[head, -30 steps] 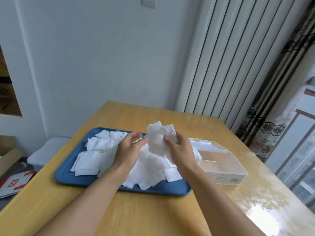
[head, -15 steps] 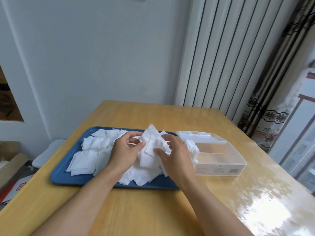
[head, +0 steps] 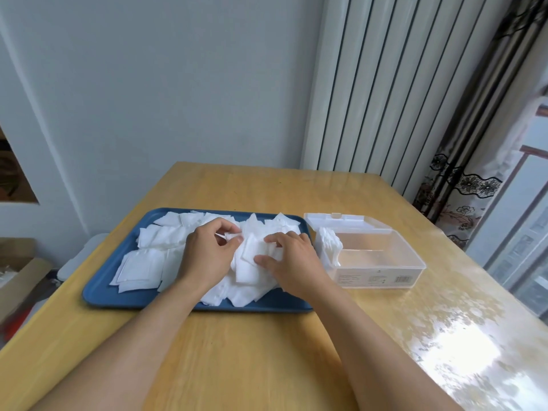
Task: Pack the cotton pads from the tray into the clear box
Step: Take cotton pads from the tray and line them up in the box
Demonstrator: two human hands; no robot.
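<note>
2 bare forearms reach from the near edge of the wooden table toward the blue tray, which serves as the landmark here. Over the middle of the tray, the left hand curls its fingers and thumb around a small bunch of cotton pads at the top of the heap. Just right of it, still over the tray, the right hand lies on the same heap with thumb and fingers pinching the edges of several pads. Loose white pads cover most of the tray, spread flat on its left half and piled higher in the middle and right. Touching or just beside the tray's right edge sits the clear box, its lid hinged open at the back. A stack of pads stands on edge in the box's end nearest the tray. Beyond the tray, the table runs to a pale wall, with a ribbed white panel and a patterned curtain behind the box.
</note>
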